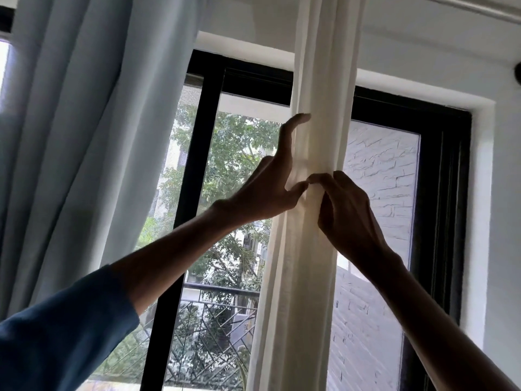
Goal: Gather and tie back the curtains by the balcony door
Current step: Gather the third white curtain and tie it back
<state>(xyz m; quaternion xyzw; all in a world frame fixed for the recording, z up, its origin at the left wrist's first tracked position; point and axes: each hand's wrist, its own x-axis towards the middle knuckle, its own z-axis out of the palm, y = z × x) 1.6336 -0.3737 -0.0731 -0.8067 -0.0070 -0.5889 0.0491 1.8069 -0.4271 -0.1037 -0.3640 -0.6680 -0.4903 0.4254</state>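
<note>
Daylight comes through the black-framed balcony door (pixel 197 170), with a white wall to its right. In front of the glass hangs a cream curtain (pixel 318 80), gathered into one narrow bundle and squeezed tightest at the level of the two hands.

The right hand (pixel 348 213) is at the bundle's right edge, its fingers curled in and pinching a fold of cloth on the front. The left hand (pixel 267 190) clasps the bundle from its left edge: the thumb bends across the front until its tip meets the right hand's fingertips, the index finger stretches straight up along the cloth, and the other fingers are hidden behind the fabric. Above the hands the curtain rises in tight pleats out of view. Below them it loosens and widens toward the bottom edge.

Both forearms reach up from below, and the left one comes out of a blue sleeve (pixel 62 340). A pale blue curtain (pixel 73 131) hangs to the left, well apart from the cream one. Through the glass show a metal railing (pixel 222 306), green trees (pixel 234 148) and a grey brick wall (pixel 383 176).
</note>
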